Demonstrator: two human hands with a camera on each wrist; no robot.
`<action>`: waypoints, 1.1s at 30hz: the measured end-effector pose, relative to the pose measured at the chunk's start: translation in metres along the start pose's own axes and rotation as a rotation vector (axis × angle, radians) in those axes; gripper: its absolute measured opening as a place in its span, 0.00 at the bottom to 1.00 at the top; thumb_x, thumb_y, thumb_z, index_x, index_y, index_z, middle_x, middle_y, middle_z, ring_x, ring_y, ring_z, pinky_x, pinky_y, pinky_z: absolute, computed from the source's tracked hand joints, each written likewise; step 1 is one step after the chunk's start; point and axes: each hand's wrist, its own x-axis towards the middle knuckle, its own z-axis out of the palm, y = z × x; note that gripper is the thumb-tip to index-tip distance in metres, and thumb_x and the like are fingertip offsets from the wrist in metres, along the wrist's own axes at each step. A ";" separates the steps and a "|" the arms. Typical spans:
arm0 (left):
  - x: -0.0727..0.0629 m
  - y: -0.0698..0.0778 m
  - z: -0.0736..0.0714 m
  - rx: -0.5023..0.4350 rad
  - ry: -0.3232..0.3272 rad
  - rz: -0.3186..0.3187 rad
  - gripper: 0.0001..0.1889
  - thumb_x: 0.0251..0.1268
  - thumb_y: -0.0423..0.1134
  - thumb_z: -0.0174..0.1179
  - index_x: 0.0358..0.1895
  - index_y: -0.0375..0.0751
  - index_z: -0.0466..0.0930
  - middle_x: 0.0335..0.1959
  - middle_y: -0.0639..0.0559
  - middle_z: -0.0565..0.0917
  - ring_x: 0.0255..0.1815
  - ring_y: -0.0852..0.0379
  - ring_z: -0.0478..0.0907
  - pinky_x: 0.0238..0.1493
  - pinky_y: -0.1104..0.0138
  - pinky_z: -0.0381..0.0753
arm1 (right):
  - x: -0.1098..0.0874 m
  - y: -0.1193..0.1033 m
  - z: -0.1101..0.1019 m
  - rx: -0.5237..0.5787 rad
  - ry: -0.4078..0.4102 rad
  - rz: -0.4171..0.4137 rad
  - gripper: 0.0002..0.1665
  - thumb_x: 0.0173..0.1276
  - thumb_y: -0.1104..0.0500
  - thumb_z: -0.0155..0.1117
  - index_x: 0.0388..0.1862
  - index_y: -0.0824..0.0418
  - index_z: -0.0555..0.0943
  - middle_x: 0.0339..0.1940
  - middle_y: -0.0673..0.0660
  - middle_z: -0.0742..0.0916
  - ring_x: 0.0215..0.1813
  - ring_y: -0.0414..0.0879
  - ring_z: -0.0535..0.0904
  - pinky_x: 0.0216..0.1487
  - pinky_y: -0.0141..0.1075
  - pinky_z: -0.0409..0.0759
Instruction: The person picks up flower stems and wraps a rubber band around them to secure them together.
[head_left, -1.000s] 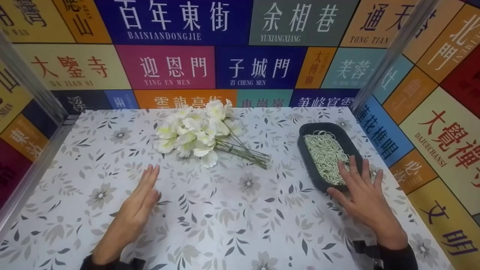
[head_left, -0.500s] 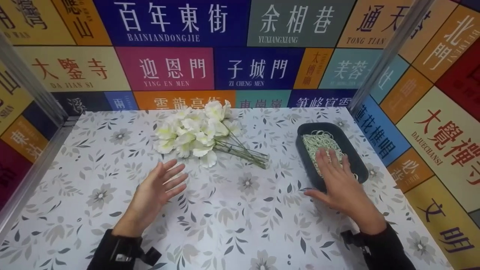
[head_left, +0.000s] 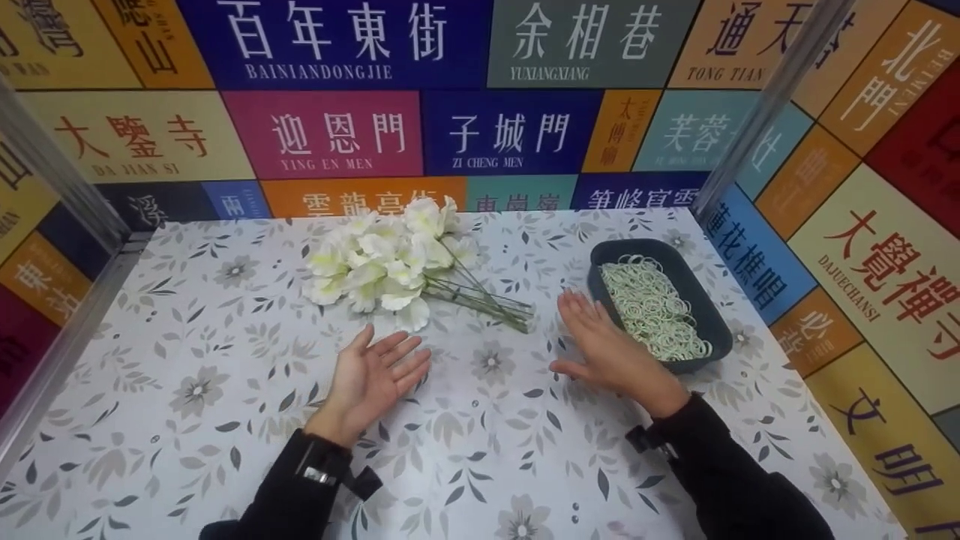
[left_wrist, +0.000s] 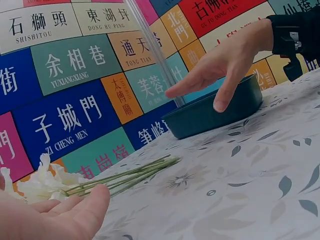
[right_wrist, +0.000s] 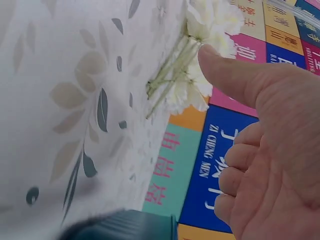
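Observation:
A bunch of white artificial-looking flowers (head_left: 386, 259) with thin green stems (head_left: 487, 304) lies at the back middle of the table. Just in front of the blossoms, my left hand (head_left: 375, 382) is held palm up with its fingers extended, holding nothing. My right hand (head_left: 611, 349) hovers between the stems and the dark tray (head_left: 716, 330), back of the hand up, fingers straight and thumb apart. In that tray lies a heap of pale green rubber-band-like rings (head_left: 652, 307). The left wrist view has the right hand (left_wrist: 225, 70) in front of the tray (left_wrist: 215, 117).
A white cloth with grey leaves and flowers covers the table (head_left: 465, 465). Behind it and at the sides rise colourful panels (head_left: 345, 135) with Chinese lettering. Metal posts (head_left: 765, 112) stand at the corners.
My left hand has turned from edge-on to palm up and moved right. The right hand has moved left, from over the tray to its left side. Flowers and tray stay put.

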 end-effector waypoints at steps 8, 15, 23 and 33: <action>0.031 -0.019 0.017 0.006 0.057 0.024 0.37 0.84 0.53 0.33 0.79 0.28 0.37 0.80 0.29 0.47 0.79 0.34 0.50 0.77 0.50 0.57 | 0.021 -0.005 0.009 0.088 -0.123 0.039 0.59 0.70 0.43 0.67 0.80 0.72 0.45 0.81 0.69 0.51 0.82 0.61 0.46 0.79 0.55 0.45; 0.052 -0.030 0.028 -0.015 0.136 0.082 0.35 0.83 0.49 0.35 0.79 0.28 0.38 0.80 0.29 0.46 0.80 0.34 0.48 0.77 0.51 0.55 | 0.035 -0.009 0.015 0.084 -0.197 0.055 0.56 0.72 0.46 0.65 0.80 0.71 0.44 0.81 0.69 0.50 0.82 0.60 0.44 0.79 0.54 0.44; 0.068 -0.029 0.042 0.001 0.197 0.098 0.36 0.83 0.49 0.35 0.79 0.28 0.35 0.80 0.30 0.44 0.80 0.35 0.47 0.78 0.51 0.54 | 0.060 -0.010 0.021 0.056 -0.262 0.059 0.53 0.75 0.48 0.62 0.80 0.72 0.44 0.81 0.70 0.49 0.82 0.62 0.44 0.79 0.54 0.44; 0.086 -0.023 0.058 0.060 0.229 0.099 0.39 0.83 0.51 0.39 0.79 0.26 0.34 0.81 0.29 0.43 0.81 0.36 0.46 0.77 0.51 0.54 | 0.082 -0.007 0.022 0.037 -0.247 0.082 0.51 0.75 0.48 0.61 0.79 0.73 0.47 0.81 0.71 0.52 0.82 0.62 0.46 0.79 0.52 0.45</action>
